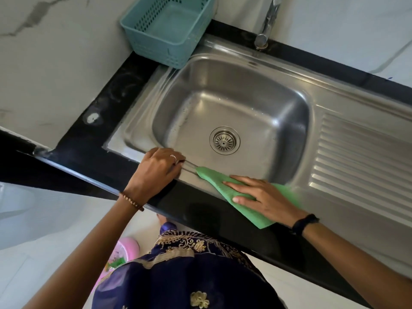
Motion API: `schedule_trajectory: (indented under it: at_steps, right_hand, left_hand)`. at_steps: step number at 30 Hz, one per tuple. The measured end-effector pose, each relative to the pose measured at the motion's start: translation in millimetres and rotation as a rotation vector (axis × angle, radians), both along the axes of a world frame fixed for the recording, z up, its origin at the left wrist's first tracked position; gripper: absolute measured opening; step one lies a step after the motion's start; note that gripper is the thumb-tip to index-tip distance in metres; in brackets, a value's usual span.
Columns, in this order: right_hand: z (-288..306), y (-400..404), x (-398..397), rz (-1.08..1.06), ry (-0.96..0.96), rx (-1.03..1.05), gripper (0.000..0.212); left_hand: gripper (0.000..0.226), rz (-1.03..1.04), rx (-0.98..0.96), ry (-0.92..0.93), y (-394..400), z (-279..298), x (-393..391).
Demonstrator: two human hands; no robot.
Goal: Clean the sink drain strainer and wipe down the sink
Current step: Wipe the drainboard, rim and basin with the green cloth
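The steel sink [234, 103] is set in a black counter, and the round drain strainer [224, 140] sits in its drain hole at the bowl's bottom. A green cloth [225, 188] lies flat across the sink's front rim and the counter edge. My right hand [260, 198] presses down on the cloth with fingers spread and flat. My left hand [159, 167] rests on the front rim to the left of the cloth, fingers curled over the edge, holding nothing.
A teal plastic basket [165, 30] stands at the sink's back left corner. The tap [266, 25] rises at the back rim. A ribbed draining board [361, 157] extends to the right. A pink bin [120, 255] sits on the floor below.
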State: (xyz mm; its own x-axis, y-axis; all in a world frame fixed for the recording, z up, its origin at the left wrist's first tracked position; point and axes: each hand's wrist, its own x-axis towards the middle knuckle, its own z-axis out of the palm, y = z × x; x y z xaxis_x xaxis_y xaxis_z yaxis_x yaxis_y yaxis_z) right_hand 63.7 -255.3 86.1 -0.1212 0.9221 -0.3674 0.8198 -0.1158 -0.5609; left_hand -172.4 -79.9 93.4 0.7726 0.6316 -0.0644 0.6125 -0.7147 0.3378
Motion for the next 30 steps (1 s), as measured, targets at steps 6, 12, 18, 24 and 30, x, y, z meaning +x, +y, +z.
schedule_trajectory:
  at_steps: [6, 12, 18, 24, 30]
  right_hand:
    - [-6, 95, -75, -0.047, 0.176, -0.116, 0.042]
    - [-3, 154, -129, -0.149, 0.138, -0.017, 0.043]
    - [6, 117, -120, -0.263, 0.071, 0.085, 0.037]
    - [14, 104, -113, -0.43, 0.086, -0.01, 0.034]
    - [1, 176, -154, -0.372, 0.022, -0.105, 0.056]
  left_hand:
    - [0.045, 0.055, 0.042, 0.078, 46, -2, -29]
    - [0.06, 0.039, 0.059, -0.001, 109, 2, -55]
    - [0.057, -0.131, 0.023, 0.001, 145, -2, -45]
    - [0.051, -0.189, 0.02, -0.053, 150, -13, -49]
    - [0.056, -0.195, -0.062, -0.103, 152, -16, -51]
